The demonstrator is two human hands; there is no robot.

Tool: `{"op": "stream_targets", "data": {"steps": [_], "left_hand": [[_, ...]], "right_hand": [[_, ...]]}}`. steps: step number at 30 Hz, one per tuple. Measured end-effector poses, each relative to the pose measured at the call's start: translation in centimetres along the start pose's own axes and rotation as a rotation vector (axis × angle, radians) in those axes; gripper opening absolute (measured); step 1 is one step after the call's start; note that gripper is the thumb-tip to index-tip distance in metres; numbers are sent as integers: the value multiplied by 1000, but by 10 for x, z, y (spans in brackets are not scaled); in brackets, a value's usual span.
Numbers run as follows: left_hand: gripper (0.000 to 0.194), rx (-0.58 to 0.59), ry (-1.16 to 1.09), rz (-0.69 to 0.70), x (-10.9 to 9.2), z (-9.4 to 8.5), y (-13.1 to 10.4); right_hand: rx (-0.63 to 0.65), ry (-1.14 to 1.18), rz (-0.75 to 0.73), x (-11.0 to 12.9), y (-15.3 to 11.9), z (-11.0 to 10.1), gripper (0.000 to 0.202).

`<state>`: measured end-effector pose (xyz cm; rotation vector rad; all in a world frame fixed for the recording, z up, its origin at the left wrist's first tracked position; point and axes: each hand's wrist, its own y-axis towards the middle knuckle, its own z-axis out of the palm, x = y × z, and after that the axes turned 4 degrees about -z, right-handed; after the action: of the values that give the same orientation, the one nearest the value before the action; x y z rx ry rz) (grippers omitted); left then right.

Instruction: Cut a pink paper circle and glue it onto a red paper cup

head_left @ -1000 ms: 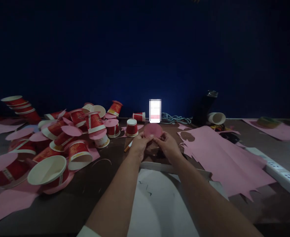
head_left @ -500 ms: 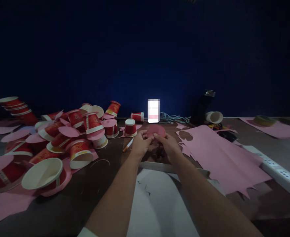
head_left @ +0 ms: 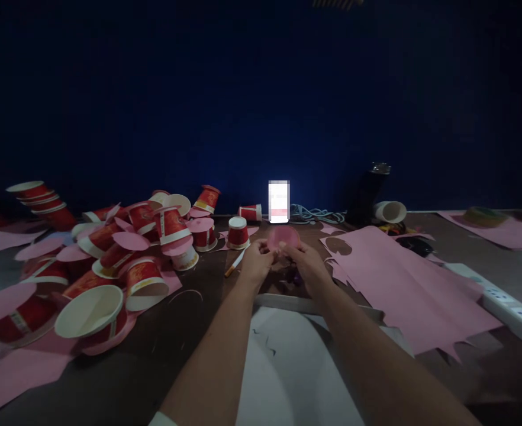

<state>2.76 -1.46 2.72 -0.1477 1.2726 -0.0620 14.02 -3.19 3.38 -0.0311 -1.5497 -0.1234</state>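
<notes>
Both hands hold a round pink paper disc point(head_left: 283, 238) in front of me, near the middle of the table. My left hand point(head_left: 258, 260) grips its left side between thumb and fingers. My right hand point(head_left: 304, 260) pinches the lower right side, its thumb pressed on the paper. Whatever lies under the disc is hidden. A small dark purple item point(head_left: 295, 277) shows below the right palm; its kind is unclear. Left of my left hand lie a cigarette-like white and brown stick point(head_left: 236, 262) and an upturned red paper cup point(head_left: 238, 234).
Red paper cups with pink discs heap on the left, beside stacked cups point(head_left: 48, 207). A lit phone point(head_left: 279, 202) stands at the back by a cable point(head_left: 318, 215). Rightward are cut pink paper point(head_left: 403, 284), a power strip point(head_left: 500, 296) and a dark bottle point(head_left: 370, 192). White paper point(head_left: 283, 367) lies nearest me.
The view has shifted slightly, so everything sits a little farther right. Both hands keep their hold on the pink disc, which now tilts up a bit more toward me.
</notes>
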Motion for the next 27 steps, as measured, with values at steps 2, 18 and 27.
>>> {"op": "stream_targets", "data": {"steps": [2,18,27], "left_hand": [[27,2,5,-3,2,0,1],[29,-265,382,118,17,-18,19],[49,-356,1005,218,3,-25,7]], "right_hand": [[-5,-20,0,0,-1,-1,29],[-362,-418,-236,-9,36,-47,33],[-58,-1213,-175,-26,31,-35,49]]}}
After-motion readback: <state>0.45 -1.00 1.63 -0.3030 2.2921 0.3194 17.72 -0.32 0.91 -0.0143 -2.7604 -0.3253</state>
